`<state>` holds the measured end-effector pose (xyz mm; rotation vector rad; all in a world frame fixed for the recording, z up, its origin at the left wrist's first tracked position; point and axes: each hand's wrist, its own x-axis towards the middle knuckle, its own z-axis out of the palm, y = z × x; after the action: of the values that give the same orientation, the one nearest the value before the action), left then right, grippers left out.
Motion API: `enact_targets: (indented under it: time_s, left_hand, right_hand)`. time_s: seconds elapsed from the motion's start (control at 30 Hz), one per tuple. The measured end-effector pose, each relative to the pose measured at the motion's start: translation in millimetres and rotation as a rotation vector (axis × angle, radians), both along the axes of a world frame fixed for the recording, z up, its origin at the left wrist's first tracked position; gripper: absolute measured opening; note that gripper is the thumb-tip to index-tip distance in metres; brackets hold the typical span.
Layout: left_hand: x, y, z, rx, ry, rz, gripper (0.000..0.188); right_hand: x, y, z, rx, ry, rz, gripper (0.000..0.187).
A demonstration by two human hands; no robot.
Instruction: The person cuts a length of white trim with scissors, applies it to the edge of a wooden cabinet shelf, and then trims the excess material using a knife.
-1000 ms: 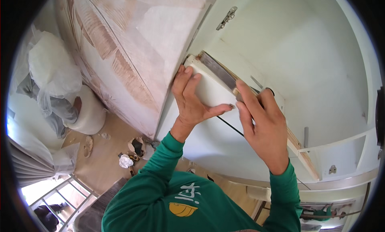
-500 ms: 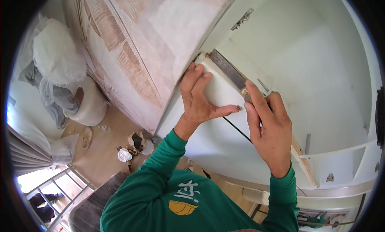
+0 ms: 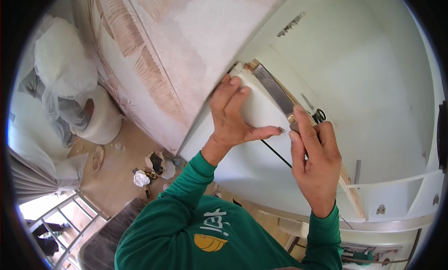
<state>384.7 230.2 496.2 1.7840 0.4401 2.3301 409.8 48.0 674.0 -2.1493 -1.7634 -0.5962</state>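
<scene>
Metal blade (image 3: 274, 90), likely stiff, light, gripped at near end (probably best hold) by right hand (image 3: 318, 162); left hand (image 3: 229, 117) splayed at white panel (image 3: 261, 107) edge.

Flat-bladed tool (image 3: 275, 91): in right hand (image 3: 318, 165)
Scissors (image 3: 319, 116): just beyond right hand
Wall (image 3: 205, 32): left of left hand (image 3: 231, 118)
Hinge (image 3: 290, 25): beyond both hands

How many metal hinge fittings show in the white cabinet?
3: an upper fitting, higher in view than the flat metal blade in the right hand; a lower-right fitting; and a third fitting farther right. Others may be hidden.
</scene>
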Motion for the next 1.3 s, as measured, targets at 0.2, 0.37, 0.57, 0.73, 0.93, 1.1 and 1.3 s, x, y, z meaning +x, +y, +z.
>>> enact_targets:
  time_s: [0.2,0.37,0.57,0.73,0.93,1.1,1.3]
  left_hand:
    - [2,1,2,-0.011,0.002,0.001,0.113]
    - [1,1,-2,-0.015,-0.002,-0.002,0.113]
    - [3,-1,0,0.004,-0.026,-0.021,0.111]
    - [1,-2,0,-0.009,-0.02,-0.023,0.109]
    - [1,-1,0,-0.013,-0.018,-0.012,0.109]
    - [0,0,1,-0.006,-0.033,-0.014,0.107]
    - [3,-2,-1,0.014,-0.033,-0.059,0.099]
  right_hand:
    - [5,-6,1,-0.014,0.002,-0.017,0.053]
    - [2,1,6,-0.016,-0.033,0.011,0.051]
    - [-2,7,5,0.004,-0.032,0.021,0.051]
    - [0,0,2,-0.003,-0.014,0.006,0.053]
    - [-2,0,2,-0.009,-0.018,-0.014,0.054]
    - [-4,5,2,0.002,-0.016,0.004,0.053]
    - [-7,-6,5,-0.019,0.07,-0.049,0.05]
